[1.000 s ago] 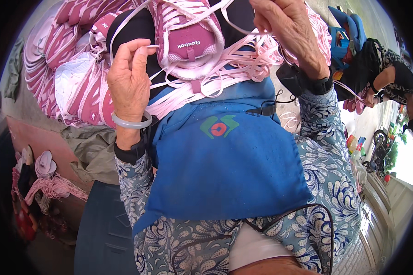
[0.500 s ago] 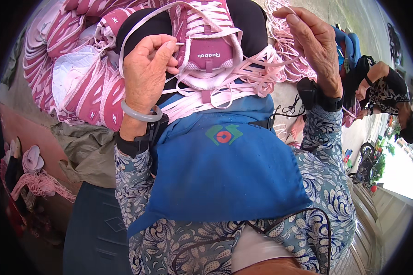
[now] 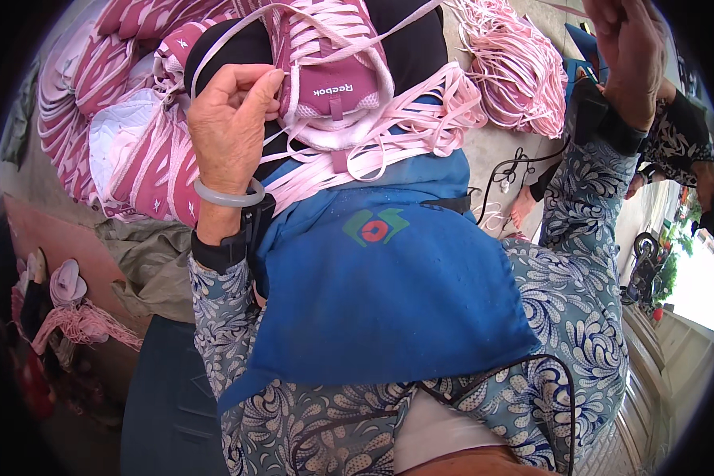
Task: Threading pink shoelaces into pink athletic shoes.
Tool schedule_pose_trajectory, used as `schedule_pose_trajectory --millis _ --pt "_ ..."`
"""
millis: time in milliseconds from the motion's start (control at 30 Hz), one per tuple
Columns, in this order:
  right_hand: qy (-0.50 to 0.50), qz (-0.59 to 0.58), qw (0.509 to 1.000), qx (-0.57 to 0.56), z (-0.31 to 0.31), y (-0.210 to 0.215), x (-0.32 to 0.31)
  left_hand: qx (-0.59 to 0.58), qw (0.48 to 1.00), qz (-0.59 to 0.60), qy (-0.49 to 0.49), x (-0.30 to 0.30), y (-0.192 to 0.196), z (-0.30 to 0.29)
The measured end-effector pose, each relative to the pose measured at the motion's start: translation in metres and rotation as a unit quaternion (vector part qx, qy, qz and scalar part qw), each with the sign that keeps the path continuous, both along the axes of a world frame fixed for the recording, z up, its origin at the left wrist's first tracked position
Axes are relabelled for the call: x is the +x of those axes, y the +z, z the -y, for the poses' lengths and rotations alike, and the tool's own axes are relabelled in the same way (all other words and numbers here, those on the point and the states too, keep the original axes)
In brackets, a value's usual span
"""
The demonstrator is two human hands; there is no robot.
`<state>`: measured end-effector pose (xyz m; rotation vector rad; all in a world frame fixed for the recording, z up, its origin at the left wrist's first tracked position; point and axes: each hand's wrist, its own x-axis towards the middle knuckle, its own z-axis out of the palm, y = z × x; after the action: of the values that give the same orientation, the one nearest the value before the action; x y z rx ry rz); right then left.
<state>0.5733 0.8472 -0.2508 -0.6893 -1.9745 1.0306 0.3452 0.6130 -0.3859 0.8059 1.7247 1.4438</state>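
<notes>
Lying top ctr, pink shoe point(image 3: 333, 75) runs its long axis approx. up-down, just rt of L hand point(image 3: 230, 119), the nearer one. L thumb + index pinched together, can't tell on what; R hand point(image 3: 631, 59), upper rt, blurred, grip unclear.

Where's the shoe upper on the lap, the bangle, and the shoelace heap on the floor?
Shoe upper point(image 3: 333, 75), head view: dark pink panel.
Bangle point(image 3: 227, 200), head view: band.
Shoelace heap point(image 3: 516, 75), head view: middle strands.
</notes>
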Motion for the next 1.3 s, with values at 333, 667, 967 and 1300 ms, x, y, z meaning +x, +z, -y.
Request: schedule_pose_trajectory --millis 333,667,967,1300 --pt "0.220 0.180 0.955 0.082 0.080 -0.073 -0.040 0.043 0.857 -0.514 0.020 0.034 -0.007 0.006" --pt "0.222 0.246 0.933 0.142 0.097 -0.092 -0.056 0.056 0.939 -0.339 0.028 0.010 -0.008 0.011" --pt "0.055 0.212 0.959 0.179 0.082 -0.105 -0.022 0.005 0.845 -0.525 -0.104 0.015 0.016 0.003" --pt "0.118 0.167 0.974 0.096 0.081 -0.123 -0.016 0.059 0.725 -0.677 -0.109 0.012 0.021 -0.012"
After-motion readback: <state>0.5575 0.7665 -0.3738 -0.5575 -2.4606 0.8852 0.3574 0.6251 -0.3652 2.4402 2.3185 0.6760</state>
